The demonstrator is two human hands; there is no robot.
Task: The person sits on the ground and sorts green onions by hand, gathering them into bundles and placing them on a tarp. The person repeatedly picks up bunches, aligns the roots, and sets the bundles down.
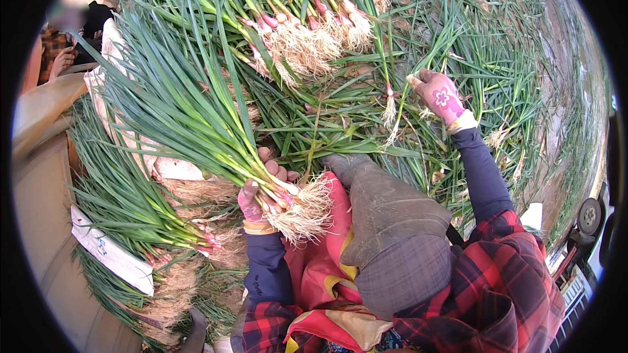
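My left hand [251,201], in a pink glove, grips a thick bunch of green onions [235,142] near the base. Its long leaves point to the upper left, and the pale roots [306,211] hang over my lap. My right hand [439,95], in a pink glove with a flower print, is raised over scattered leaves. Its thumb and fingers pinch a thin onion plant [403,103], roots downward. Just left of it, another slender onion [388,90] hangs from the pile. Ahead lies a large heap of onions [294,19] with reddish bulbs and bushy roots.
Loose leaves [490,73] cover the ground ahead and right. Stacked bunches [162,220] lie at left with white sheets [113,250] between them. My boot [387,191] and knee are in the middle. Another person [61,59] is at upper left. A vehicle wheel [589,215] shows at right.
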